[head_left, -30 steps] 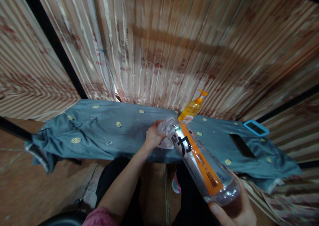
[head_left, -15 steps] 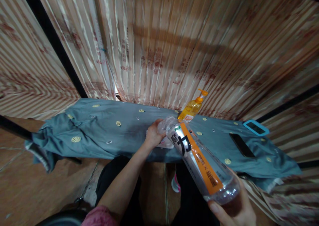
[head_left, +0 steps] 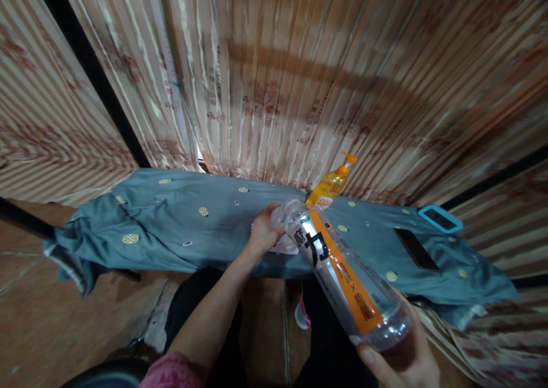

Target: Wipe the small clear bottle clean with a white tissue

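Note:
My right hand (head_left: 405,348) grips the base of a large clear plastic bottle (head_left: 346,279) with an orange and white label. The bottle is tilted, its neck pointing up and left over the bench. My left hand (head_left: 263,231) is closed around a small clear container (head_left: 278,218) right at the bottle's mouth; whether the two touch, I cannot tell. Under them lies a whitish item (head_left: 286,246), mostly covered by the hand and bottle. Just behind the bottle's neck stands an orange pump bottle (head_left: 329,187) of yellow liquid.
A grey cloth with pineapple prints (head_left: 171,228) covers the bench. On its right side lie a black phone (head_left: 416,249) and a blue-framed device (head_left: 440,219). A striped curtain (head_left: 265,91) hangs behind, with dark poles (head_left: 94,74) at the sides.

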`<state>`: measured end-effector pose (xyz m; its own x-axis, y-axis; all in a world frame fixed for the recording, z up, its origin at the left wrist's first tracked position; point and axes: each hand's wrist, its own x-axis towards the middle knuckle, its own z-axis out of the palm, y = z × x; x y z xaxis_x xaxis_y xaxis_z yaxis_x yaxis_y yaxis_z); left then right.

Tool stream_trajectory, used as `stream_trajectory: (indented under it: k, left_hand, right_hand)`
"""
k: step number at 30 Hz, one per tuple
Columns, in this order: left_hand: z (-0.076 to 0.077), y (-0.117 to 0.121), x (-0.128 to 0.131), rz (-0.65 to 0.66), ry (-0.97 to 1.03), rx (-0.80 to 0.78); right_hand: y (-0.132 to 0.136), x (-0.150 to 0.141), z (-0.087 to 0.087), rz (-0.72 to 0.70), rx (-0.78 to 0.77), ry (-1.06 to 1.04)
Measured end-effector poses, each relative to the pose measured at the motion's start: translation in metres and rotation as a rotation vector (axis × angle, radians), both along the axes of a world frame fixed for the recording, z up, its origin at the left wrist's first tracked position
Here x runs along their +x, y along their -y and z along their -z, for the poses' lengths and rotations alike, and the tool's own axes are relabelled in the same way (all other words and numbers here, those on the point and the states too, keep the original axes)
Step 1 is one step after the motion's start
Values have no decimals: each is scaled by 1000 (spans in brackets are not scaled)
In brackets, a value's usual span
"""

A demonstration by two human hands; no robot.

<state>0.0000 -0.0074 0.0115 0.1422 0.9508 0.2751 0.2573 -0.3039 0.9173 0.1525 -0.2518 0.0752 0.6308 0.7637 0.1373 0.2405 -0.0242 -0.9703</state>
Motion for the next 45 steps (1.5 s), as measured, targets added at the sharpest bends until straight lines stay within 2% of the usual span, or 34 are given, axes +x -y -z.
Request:
stream_trajectory:
  k: [9,17,24,45]
  left_hand:
    - [1,-1,1,5,27,17]
    - [1,-1,0,4,2,22]
    - [3,-2,0,-6,-1,23]
    - [2,-1,1,3,5,13]
  right_hand:
    - [0,0,-2,-28,-8,32]
    - [1,1,-1,-16,-23,-19]
    - [0,-1,-1,-19,-5,51]
    - [1,-1,0,-10,-16,5]
